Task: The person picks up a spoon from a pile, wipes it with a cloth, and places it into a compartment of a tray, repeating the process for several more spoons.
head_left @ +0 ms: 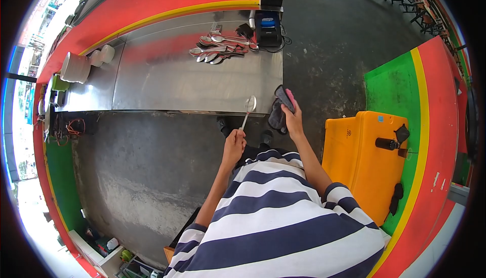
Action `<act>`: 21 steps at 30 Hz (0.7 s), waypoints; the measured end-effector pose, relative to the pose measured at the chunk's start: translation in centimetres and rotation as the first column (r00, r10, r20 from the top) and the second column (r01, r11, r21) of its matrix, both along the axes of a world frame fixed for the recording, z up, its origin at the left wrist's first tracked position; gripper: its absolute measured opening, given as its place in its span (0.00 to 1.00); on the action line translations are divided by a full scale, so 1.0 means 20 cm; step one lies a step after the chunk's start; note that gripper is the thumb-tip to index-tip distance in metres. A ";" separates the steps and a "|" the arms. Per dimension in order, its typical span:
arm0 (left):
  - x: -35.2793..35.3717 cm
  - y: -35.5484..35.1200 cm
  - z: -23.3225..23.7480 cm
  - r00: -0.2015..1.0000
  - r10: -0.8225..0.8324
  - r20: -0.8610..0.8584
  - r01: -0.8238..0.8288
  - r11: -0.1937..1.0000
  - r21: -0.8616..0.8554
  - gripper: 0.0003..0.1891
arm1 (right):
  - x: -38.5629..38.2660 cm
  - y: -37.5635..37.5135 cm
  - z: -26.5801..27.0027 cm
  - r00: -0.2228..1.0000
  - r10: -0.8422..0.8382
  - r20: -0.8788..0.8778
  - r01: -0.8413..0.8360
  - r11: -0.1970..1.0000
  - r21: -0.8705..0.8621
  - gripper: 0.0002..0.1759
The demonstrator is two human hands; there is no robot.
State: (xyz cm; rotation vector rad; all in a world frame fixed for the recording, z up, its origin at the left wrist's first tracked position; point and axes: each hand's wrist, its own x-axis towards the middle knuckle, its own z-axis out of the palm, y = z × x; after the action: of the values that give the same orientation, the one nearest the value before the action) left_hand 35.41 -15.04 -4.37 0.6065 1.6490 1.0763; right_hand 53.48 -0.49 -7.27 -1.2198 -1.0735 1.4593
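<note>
My left hand [233,144] grips the handle of a metal spoon [249,107], its bowl pointing up toward the steel counter's front edge. A little to its right, my right hand [292,120] holds a dark cloth [279,110] with a pink patch, which hangs down from the fingers. Spoon and cloth are apart, a short gap between them. Both hands hover over the dark floor just in front of the stainless steel counter [167,75]. My striped shirt fills the lower view.
A pile of several spoons [220,49] lies at the counter's far right, beside a black device [267,29]. White bowls [76,67] stand at the counter's left end. An orange container [359,156] sits to my right by a green and red ledge.
</note>
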 end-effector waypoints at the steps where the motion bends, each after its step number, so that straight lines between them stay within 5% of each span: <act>1: -0.02 0.01 -0.06 1.000 0.030 -0.009 -0.030 1.000 0.008 0.22 | 0.00 -0.01 0.02 0.994 0.109 0.000 -0.108 0.989 -0.096 0.24; 5: -0.03 0.07 -0.09 0.994 0.055 0.099 -0.052 0.998 -0.031 0.25 | -0.08 -0.03 0.08 0.912 0.381 -0.152 -0.399 0.911 -0.107 0.25; 8: 0.02 0.15 0.12 0.973 0.063 0.221 -0.026 0.986 -0.164 0.25 | -0.12 -0.05 0.14 0.812 0.493 -0.311 -0.571 0.782 -0.250 0.23; 13: 0.07 0.17 0.02 0.977 -0.096 0.189 0.099 0.995 -0.009 0.27 | -0.19 -0.08 0.14 0.791 0.452 -0.413 -0.565 0.799 -0.208 0.24; 19: 0.04 0.12 -0.03 0.950 -0.306 0.065 0.296 0.946 0.129 0.27 | -0.16 -0.04 0.17 0.765 0.200 -0.613 -0.482 0.809 -0.337 0.17; 21: 0.03 0.11 0.00 0.942 -0.330 -0.066 0.336 0.934 0.122 0.27 | -0.15 -0.05 0.16 0.778 0.186 -0.600 -0.465 0.813 -0.351 0.16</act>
State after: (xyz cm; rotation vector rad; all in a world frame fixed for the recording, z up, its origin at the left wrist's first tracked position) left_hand 36.05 -12.90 -4.41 0.9662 1.4526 0.9295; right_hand 50.43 -1.43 -4.08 -0.8459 -0.5513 2.2932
